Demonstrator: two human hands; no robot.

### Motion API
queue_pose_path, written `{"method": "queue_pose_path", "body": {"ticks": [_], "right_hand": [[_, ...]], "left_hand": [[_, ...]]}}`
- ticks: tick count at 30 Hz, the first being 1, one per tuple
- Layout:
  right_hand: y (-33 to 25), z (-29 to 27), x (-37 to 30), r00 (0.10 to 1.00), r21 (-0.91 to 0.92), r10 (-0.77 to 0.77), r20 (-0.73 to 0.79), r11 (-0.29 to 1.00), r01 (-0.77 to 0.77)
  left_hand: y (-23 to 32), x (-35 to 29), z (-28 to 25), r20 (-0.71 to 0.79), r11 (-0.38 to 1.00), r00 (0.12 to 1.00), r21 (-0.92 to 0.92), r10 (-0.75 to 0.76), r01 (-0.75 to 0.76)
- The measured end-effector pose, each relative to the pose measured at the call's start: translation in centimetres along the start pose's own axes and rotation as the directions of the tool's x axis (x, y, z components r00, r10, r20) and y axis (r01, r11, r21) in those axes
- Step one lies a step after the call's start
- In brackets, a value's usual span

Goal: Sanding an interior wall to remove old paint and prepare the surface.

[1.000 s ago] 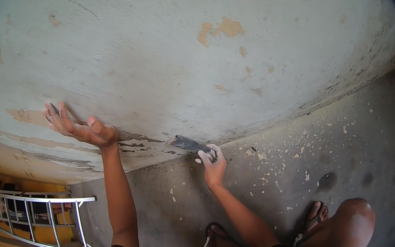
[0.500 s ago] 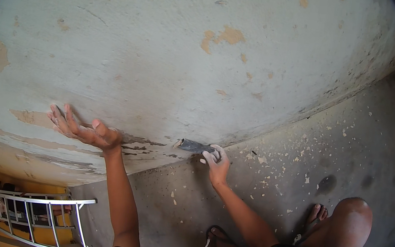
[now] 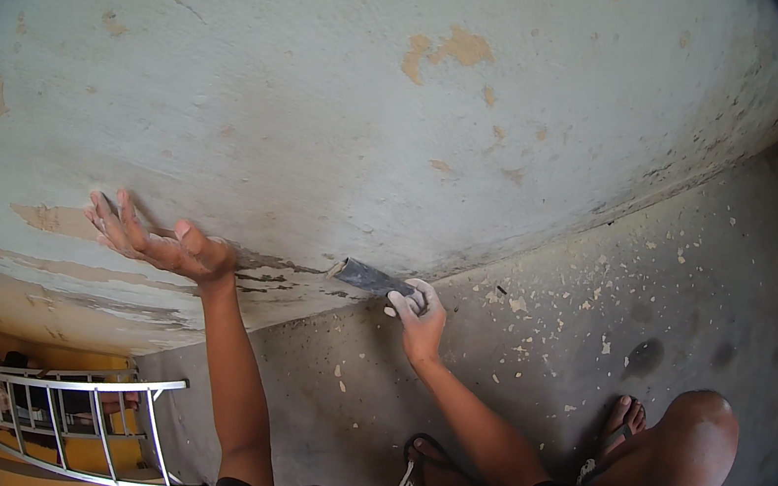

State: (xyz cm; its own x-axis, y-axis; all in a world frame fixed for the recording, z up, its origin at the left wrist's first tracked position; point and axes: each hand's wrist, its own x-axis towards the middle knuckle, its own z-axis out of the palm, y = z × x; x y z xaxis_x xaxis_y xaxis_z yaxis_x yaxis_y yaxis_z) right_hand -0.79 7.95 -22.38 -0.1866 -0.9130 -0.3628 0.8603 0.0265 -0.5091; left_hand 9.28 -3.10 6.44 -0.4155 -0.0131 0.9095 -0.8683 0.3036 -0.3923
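Note:
My left hand (image 3: 161, 241) rests against the wall low down on the left, fingers spread and holding nothing. Dust whitens its fingertips. In my right hand (image 3: 418, 319) is a short, dark grey scraper (image 3: 367, 277) with a pale, worn front end. That end points left and meets the foot of the wall (image 3: 286, 129), beside a dark, flaked strip. Thumb and fingers close round the scraper's rear end, and they too are dusty. Pale grey paint covers the wall, with tan patches (image 3: 463, 47) where it has come off.
Paint chips (image 3: 517, 304) lie scattered over the grey concrete floor (image 3: 527, 392). At the lower left stands a metal ladder (image 3: 95, 388) before a yellow wall with dark items behind. My bent knee (image 3: 694, 445) and sandalled feet are close by on the right and below.
My right hand and the scraper have shifted slightly left and the tool is tilted more. My left hand stays on the wall; the whole view has moved a little.

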Motion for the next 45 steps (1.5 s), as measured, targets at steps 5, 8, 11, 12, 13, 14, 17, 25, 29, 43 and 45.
{"method": "queue_pose_path", "body": {"ticks": [5,8,11,12,13,14,17,25,29,43,45], "right_hand": [[1.7,-2.2,0.5,0.999,-0.015,-0.008,-0.053,1.000,0.007],[1.4,-1.7,0.1,0.996,-0.006,-0.006,-0.092,1.000,0.006],[0.9,-0.9,0.4,0.999,0.024,0.005,-0.045,1.000,-0.004],[0.7,-1.0,0.7,1.000,0.023,0.011,0.004,1.000,-0.011],[0.9,-1.3,1.0,1.000,0.023,0.007,0.004,1.000,-0.007],[1.1,-1.6,1.4,1.000,0.030,0.005,-0.005,1.000,-0.004],[0.5,0.1,0.8,1.000,0.058,0.016,-0.014,0.998,-0.015],[0.8,-1.2,0.6,0.999,0.058,0.017,-0.032,0.998,-0.015],[-1.9,2.4,-0.3,0.998,0.096,0.010,0.060,0.995,-0.015],[-1.3,0.3,1.2,0.997,0.062,0.020,0.075,0.998,-0.024],[-0.7,-1.4,0.9,0.999,0.034,0.019,0.045,0.999,-0.020]], "left_hand": [[-0.4,-0.5,0.2,-0.001,1.000,1.000,-0.007,0.028,-0.028],[0.1,0.1,0.0,-0.001,1.000,1.000,-0.017,0.000,0.000],[-0.2,0.0,0.0,0.003,1.000,1.000,-0.010,0.015,-0.015],[-0.2,-0.2,0.1,0.000,1.000,1.000,-0.011,0.015,-0.015],[-0.3,-0.3,0.3,-0.001,1.000,1.000,-0.005,0.021,-0.021],[-0.3,-0.4,0.4,-0.002,1.000,1.000,0.002,0.027,-0.027],[-0.2,-0.2,0.1,-0.001,1.000,1.000,-0.014,0.020,-0.020],[-0.1,-0.5,0.1,-0.004,1.000,1.000,-0.016,0.018,-0.018],[0.5,0.4,-0.5,0.012,1.000,1.000,-0.013,-0.006,0.006],[0.4,-0.2,0.3,0.007,1.000,1.000,-0.004,0.002,-0.002],[0.2,-0.3,-0.3,0.007,1.000,1.000,-0.012,0.002,-0.002]]}}
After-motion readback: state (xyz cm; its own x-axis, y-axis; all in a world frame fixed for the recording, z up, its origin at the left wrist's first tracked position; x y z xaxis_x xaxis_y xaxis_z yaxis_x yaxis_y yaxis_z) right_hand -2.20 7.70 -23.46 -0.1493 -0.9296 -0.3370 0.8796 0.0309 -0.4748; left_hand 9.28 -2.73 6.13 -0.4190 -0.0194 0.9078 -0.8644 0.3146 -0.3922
